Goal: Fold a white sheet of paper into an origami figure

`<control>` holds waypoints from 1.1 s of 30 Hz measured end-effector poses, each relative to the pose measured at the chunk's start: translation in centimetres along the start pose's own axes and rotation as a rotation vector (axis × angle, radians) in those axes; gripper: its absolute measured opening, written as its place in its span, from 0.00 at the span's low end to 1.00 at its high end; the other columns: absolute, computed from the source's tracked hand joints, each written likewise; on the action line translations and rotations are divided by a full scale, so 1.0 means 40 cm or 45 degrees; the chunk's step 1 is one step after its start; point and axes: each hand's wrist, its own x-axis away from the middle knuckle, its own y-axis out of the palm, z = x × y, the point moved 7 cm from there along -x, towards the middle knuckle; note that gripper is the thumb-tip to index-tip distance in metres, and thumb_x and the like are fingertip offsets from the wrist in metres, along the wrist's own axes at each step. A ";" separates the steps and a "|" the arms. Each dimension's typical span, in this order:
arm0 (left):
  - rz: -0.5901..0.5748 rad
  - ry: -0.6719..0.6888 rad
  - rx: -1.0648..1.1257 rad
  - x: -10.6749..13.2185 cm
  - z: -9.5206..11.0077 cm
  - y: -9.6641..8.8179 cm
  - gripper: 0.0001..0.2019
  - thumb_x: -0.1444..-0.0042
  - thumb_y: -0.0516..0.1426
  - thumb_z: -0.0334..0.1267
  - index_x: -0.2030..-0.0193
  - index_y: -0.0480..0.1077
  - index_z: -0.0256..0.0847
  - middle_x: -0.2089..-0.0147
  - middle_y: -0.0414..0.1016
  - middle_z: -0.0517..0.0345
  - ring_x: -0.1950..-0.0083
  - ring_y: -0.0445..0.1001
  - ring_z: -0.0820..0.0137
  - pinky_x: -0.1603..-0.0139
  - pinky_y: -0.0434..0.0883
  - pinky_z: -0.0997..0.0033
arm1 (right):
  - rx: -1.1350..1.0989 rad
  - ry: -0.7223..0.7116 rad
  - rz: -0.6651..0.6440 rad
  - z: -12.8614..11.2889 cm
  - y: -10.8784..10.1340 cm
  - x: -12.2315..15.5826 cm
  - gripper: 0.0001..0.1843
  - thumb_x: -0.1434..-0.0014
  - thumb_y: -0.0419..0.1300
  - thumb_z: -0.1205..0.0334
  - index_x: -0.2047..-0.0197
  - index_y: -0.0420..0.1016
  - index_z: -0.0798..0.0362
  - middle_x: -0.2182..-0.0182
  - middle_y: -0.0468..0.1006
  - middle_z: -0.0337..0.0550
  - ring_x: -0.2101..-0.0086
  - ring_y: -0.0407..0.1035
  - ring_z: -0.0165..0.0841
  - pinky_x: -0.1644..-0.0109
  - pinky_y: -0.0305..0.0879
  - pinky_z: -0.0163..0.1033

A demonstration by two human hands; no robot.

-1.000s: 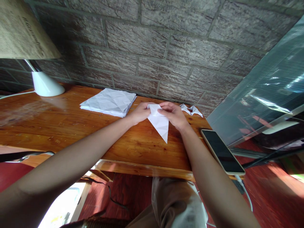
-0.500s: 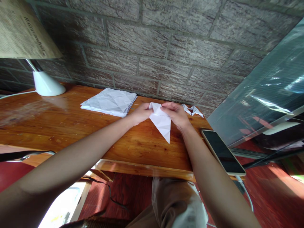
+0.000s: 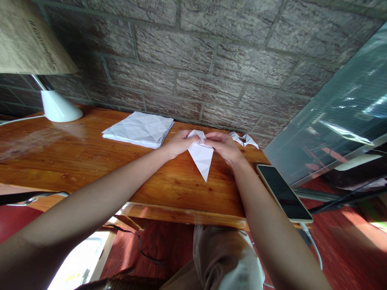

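Observation:
A folded sheet of white paper (image 3: 202, 156) is held between both hands above the wooden table, its long point hanging down toward me. My left hand (image 3: 181, 144) pinches its upper left side, the thumb lying across the paper. On the upper right, my right hand (image 3: 223, 144) grips the fold with thumb and fingers. Some fingertips are hidden behind the paper. Just beyond the right hand lie small folded white paper pieces (image 3: 246, 139). Left of my left hand rests a stack of creased white paper sheets (image 3: 139, 128).
A lamp with a white base (image 3: 60, 106) stands at the back left of the wooden table (image 3: 90, 161). At the right edge lies a phone (image 3: 284, 193) with a white cable plugged in. A stone-block wall (image 3: 193, 60) closes off the back, a translucent panel (image 3: 338, 104) the right.
The paper's hanging point has swung a little to the left. My left thumb has moved further across the upper fold, and both hands keep their hold.

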 end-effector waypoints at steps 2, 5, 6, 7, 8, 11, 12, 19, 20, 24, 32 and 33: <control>-0.014 0.007 -0.025 0.002 0.002 0.003 0.14 0.51 0.62 0.45 0.63 0.77 0.35 0.68 0.78 0.59 0.69 0.72 0.71 0.66 0.64 0.73 | 0.012 0.006 -0.008 0.000 0.001 0.001 0.24 0.68 0.78 0.55 0.67 0.79 0.54 0.69 0.82 0.40 0.70 0.72 0.31 0.61 0.67 0.39; -0.057 0.022 -0.014 0.006 0.009 0.010 0.16 0.51 0.62 0.45 0.60 0.78 0.36 0.64 0.80 0.58 0.65 0.74 0.70 0.63 0.65 0.73 | 0.029 -0.001 -0.020 -0.002 0.001 0.002 0.24 0.67 0.78 0.53 0.67 0.79 0.53 0.70 0.82 0.40 0.71 0.71 0.30 0.62 0.67 0.39; -0.067 0.020 -0.005 0.007 0.010 0.012 0.16 0.52 0.62 0.45 0.59 0.79 0.36 0.63 0.81 0.58 0.64 0.74 0.70 0.62 0.66 0.72 | 0.029 -0.008 -0.023 -0.003 0.002 0.003 0.24 0.67 0.78 0.52 0.67 0.78 0.53 0.71 0.81 0.40 0.71 0.70 0.30 0.62 0.66 0.39; -0.072 0.016 0.001 0.008 0.011 0.013 0.16 0.52 0.62 0.44 0.59 0.79 0.37 0.62 0.81 0.57 0.64 0.75 0.69 0.61 0.66 0.72 | 0.028 -0.015 -0.024 -0.003 0.003 0.003 0.24 0.67 0.78 0.52 0.67 0.78 0.53 0.71 0.81 0.39 0.71 0.70 0.30 0.63 0.66 0.39; -0.069 0.016 0.002 0.008 0.012 0.012 0.16 0.52 0.63 0.44 0.58 0.79 0.37 0.61 0.81 0.57 0.63 0.75 0.69 0.61 0.66 0.72 | 0.025 -0.019 -0.025 -0.004 0.003 0.004 0.24 0.66 0.78 0.52 0.67 0.78 0.53 0.71 0.81 0.39 0.72 0.70 0.30 0.63 0.66 0.38; -0.068 0.036 -0.008 0.009 0.017 0.012 0.15 0.55 0.62 0.41 0.60 0.79 0.37 0.62 0.81 0.58 0.64 0.75 0.69 0.62 0.66 0.72 | 0.016 -0.026 -0.022 -0.003 0.004 0.004 0.23 0.65 0.77 0.53 0.67 0.78 0.53 0.71 0.81 0.39 0.72 0.69 0.29 0.65 0.65 0.37; -0.072 0.044 -0.010 0.009 0.018 0.013 0.14 0.56 0.62 0.40 0.61 0.79 0.37 0.63 0.81 0.59 0.65 0.74 0.69 0.63 0.65 0.73 | 0.013 -0.027 -0.019 -0.003 0.003 0.004 0.23 0.65 0.77 0.53 0.66 0.78 0.53 0.71 0.81 0.39 0.72 0.69 0.29 0.66 0.64 0.37; -0.102 0.068 -0.019 0.017 0.032 0.021 0.12 0.54 0.61 0.40 0.64 0.78 0.37 0.67 0.79 0.61 0.68 0.72 0.71 0.66 0.63 0.74 | 0.006 -0.042 -0.031 -0.001 0.005 0.001 0.23 0.64 0.77 0.54 0.66 0.77 0.53 0.72 0.80 0.38 0.73 0.69 0.30 0.64 0.65 0.38; -0.108 0.073 -0.032 0.019 0.035 0.024 0.12 0.52 0.60 0.42 0.64 0.77 0.37 0.68 0.78 0.61 0.69 0.71 0.72 0.67 0.62 0.74 | 0.001 -0.045 -0.025 -0.001 0.006 0.000 0.22 0.65 0.77 0.54 0.67 0.77 0.53 0.72 0.80 0.38 0.72 0.69 0.30 0.64 0.65 0.38; -0.081 0.087 -0.093 0.022 0.044 0.024 0.13 0.48 0.58 0.46 0.67 0.74 0.36 0.73 0.74 0.61 0.72 0.67 0.73 0.69 0.61 0.74 | -0.039 -0.059 0.012 -0.004 0.003 0.001 0.21 0.66 0.77 0.57 0.69 0.76 0.53 0.72 0.81 0.37 0.72 0.70 0.30 0.62 0.66 0.38; -0.139 0.139 -0.112 0.026 0.053 0.030 0.11 0.50 0.58 0.41 0.66 0.75 0.36 0.71 0.74 0.62 0.70 0.68 0.73 0.69 0.60 0.75 | -0.024 -0.089 0.018 -0.010 0.002 0.000 0.22 0.67 0.78 0.56 0.69 0.75 0.53 0.73 0.79 0.36 0.73 0.69 0.29 0.63 0.66 0.38; -0.140 0.140 -0.107 0.026 0.052 0.029 0.10 0.51 0.58 0.40 0.66 0.75 0.37 0.71 0.74 0.62 0.70 0.68 0.73 0.69 0.60 0.75 | -0.010 -0.106 0.030 -0.011 0.001 -0.001 0.22 0.67 0.78 0.56 0.70 0.75 0.53 0.74 0.79 0.36 0.73 0.69 0.29 0.63 0.66 0.38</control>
